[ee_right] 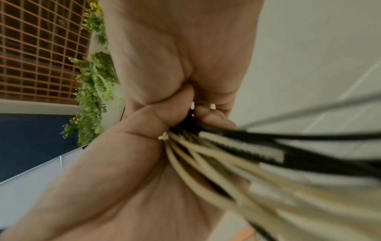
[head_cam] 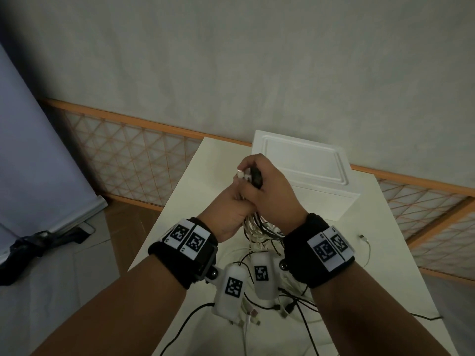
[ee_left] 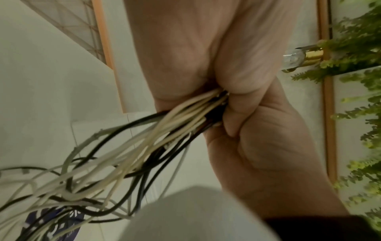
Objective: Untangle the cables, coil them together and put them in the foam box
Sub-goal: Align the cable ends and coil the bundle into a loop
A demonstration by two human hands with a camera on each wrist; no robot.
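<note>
A bundle of white and black cables [head_cam: 259,227] hangs from both hands above the white table [head_cam: 195,181]. My left hand [head_cam: 231,211] grips the bundle lower down, fingers curled round it. Just above and beside it, my right hand [head_cam: 267,186] grips the upper ends, with white and black plugs [head_cam: 250,176] sticking out of its fist. The cables [ee_left: 164,135] fan out from the left fist in the left wrist view, and the cables [ee_right: 237,154] stream blurred from the right fist in the right wrist view. The white foam box [head_cam: 303,163] stands behind the hands.
Loose cable tails [head_cam: 282,304] sprawl on the table under my wrists. A single white cable [head_cam: 366,246] lies at the right. A lattice rail [head_cam: 133,155] runs behind the table. A dark bag [head_cam: 30,247] lies on the floor at the left.
</note>
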